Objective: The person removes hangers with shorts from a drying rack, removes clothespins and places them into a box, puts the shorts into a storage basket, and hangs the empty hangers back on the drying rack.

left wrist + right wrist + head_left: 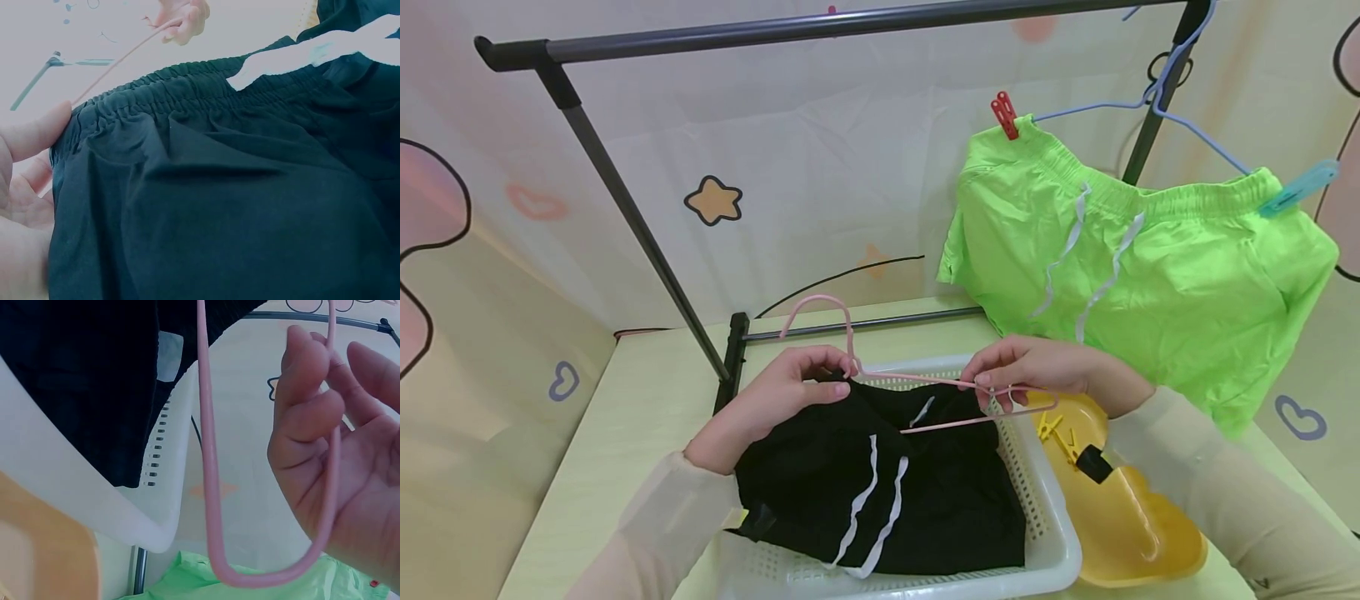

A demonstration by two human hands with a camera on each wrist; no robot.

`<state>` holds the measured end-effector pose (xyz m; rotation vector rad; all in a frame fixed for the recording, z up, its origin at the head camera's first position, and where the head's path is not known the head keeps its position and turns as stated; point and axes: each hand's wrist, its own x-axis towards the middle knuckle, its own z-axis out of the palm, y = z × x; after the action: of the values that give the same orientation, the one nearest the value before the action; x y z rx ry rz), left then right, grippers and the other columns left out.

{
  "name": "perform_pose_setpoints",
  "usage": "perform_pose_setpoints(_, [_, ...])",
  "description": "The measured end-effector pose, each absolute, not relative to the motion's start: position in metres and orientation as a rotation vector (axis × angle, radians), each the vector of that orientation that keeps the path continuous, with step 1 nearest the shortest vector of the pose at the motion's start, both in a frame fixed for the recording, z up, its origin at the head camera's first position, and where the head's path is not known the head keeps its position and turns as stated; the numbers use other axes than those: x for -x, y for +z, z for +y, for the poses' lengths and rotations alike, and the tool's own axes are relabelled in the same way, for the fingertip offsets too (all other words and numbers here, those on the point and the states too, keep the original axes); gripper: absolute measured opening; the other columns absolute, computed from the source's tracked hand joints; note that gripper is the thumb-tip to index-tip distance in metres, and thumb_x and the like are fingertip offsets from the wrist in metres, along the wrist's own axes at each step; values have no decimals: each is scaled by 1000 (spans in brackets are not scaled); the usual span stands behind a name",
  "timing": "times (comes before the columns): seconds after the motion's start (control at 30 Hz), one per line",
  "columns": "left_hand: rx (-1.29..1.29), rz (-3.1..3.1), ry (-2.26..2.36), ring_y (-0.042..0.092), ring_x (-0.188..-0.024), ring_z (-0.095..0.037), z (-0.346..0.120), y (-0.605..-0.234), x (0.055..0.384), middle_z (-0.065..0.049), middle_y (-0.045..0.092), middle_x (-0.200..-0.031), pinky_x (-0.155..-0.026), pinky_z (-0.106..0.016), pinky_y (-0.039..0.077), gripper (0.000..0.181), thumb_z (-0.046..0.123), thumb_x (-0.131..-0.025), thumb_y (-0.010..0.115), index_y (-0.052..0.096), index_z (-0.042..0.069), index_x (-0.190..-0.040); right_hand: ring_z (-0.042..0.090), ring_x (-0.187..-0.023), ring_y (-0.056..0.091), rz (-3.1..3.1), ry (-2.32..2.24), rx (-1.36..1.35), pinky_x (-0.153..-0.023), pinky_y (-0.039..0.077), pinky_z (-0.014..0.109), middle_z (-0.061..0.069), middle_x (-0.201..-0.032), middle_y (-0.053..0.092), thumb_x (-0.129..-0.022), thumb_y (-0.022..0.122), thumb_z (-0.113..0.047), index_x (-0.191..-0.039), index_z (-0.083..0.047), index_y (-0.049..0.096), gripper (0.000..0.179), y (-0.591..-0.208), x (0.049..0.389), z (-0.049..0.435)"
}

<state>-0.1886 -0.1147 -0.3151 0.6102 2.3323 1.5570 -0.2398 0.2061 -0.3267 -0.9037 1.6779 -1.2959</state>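
Note:
Black shorts (pixel 958 500) with a white drawstring lie over the white basket (pixel 1063 542), waistband toward the back. At the waistband's left corner, my left hand (pixel 778 396) pinches the cloth, thumb in front and fingers behind, as the left wrist view shows on the gathered waistband (pixel 156 94). A pink hanger (pixel 917 379) reaches across the waistband, its hook rising beside the left hand. My right hand (pixel 1048 371) holds the hanger's right arm; its curled fingers wrap the pink rod (pixel 209 456) in the right wrist view. The hanger's left end is hidden by the shorts.
Green shorts (pixel 1150 275) hang at the right from a blue hanger (pixel 1195 125), clipped by a red clothespin (pixel 1003 115) and a blue one (pixel 1300 190). A dark rack (pixel 850 21) spans the back. A yellow tray (pixel 1165 558) holding yellow clips stands right of the basket.

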Motion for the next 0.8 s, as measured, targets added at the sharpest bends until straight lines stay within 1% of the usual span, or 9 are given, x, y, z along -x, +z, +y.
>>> perform_pose_setpoints(0.13, [-593,2338,1543,47,-89,-22,-114,-316,189,-16,58,-105,-78,-32,41,22,7,-83,59,58,1,-104,4,-58,52,1665,-1301,890,-48,39,14,-6,-77,62,-92,42,-7,-100,-12,59,19,-328,239,205])
perform_pose_setpoints(0.37, [-613,2346,1519,49,-90,-22,-112,-316,190,-19,57,-108,-77,-31,43,24,7,-83,59,58,0,-105,3,-55,48,1654,-1320,892,-47,38,13,-7,-72,58,-92,41,-5,-97,-11,58,19,-328,237,206])
perform_pose_setpoints(0.47, [-604,2340,1519,49,-89,-22,-111,-315,190,-17,57,-104,-76,-31,43,23,6,-82,60,58,0,-104,3,-53,46,1677,-1332,902,-47,37,14,-8,-71,56,-92,42,-6,-96,-12,59,19,-329,237,209])
perform_pose_setpoints(0.63, [-597,2354,1503,50,-88,-21,-112,-316,190,-10,59,-97,-76,-31,43,23,5,-81,60,58,2,-104,2,-53,45,1708,-1345,954,-45,35,16,-7,-70,55,-92,41,-5,-96,-13,59,20,-327,238,215])
perform_pose_setpoints(0.8, [-589,2359,1488,50,-87,-21,-112,-316,190,-9,59,-96,-75,-31,43,22,6,-82,60,58,3,-104,5,-51,44,1758,-1334,1000,-44,35,17,-8,-69,55,-92,41,-4,-96,-13,60,22,-326,239,224])
